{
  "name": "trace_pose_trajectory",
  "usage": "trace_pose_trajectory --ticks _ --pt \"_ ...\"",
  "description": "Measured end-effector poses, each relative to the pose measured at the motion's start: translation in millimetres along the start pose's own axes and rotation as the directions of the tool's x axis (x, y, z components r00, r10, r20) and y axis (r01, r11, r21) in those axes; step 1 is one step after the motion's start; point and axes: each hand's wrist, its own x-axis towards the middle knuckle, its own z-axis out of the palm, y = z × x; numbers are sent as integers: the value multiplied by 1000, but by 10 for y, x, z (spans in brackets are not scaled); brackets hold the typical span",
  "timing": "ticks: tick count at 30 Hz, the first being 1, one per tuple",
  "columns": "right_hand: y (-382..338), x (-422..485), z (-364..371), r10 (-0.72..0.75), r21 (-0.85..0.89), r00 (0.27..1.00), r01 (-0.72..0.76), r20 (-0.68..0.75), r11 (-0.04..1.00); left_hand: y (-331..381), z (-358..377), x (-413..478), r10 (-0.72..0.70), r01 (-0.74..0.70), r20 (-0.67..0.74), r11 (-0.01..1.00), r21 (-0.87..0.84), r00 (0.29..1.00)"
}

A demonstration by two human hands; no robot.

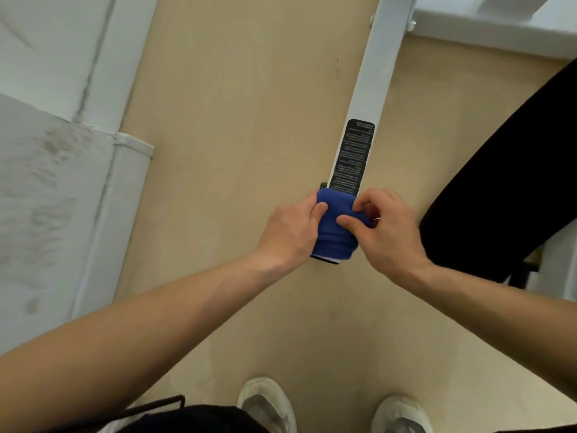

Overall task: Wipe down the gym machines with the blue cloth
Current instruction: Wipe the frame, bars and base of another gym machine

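The blue cloth (335,232) is wrapped around the near end of a white machine bar (379,67) that runs away from me across the middle of the view. A black label (352,156) with small print sits on the bar just beyond the cloth. My left hand (288,231) grips the cloth from the left, thumb pressed on top. From the right, my right hand (385,226) pinches the cloth between thumb and fingers. The bar's end cap peeks out below the cloth.
A black padded part (505,179) of the machine slants at the right. White and grey panels (62,189) stand at the left, more white frame (499,23) at the top right. Beige floor (243,120) lies below, with my two light shoes (268,404) at the bottom.
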Motion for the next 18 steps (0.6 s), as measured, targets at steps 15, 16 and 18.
trace_pose_trajectory --ticks 15,16,18 --pt "-198 1743 -431 157 188 920 -94 -358 978 759 -305 1954 -46 28 -140 991 -130 989" --pt "-204 1698 -432 162 185 927 -103 -339 977 771 -297 1903 -51 33 -137 991 -130 989" --pt "-196 1509 -413 165 161 943 -122 -288 979 736 -231 1712 -61 48 -137 994 -99 989"
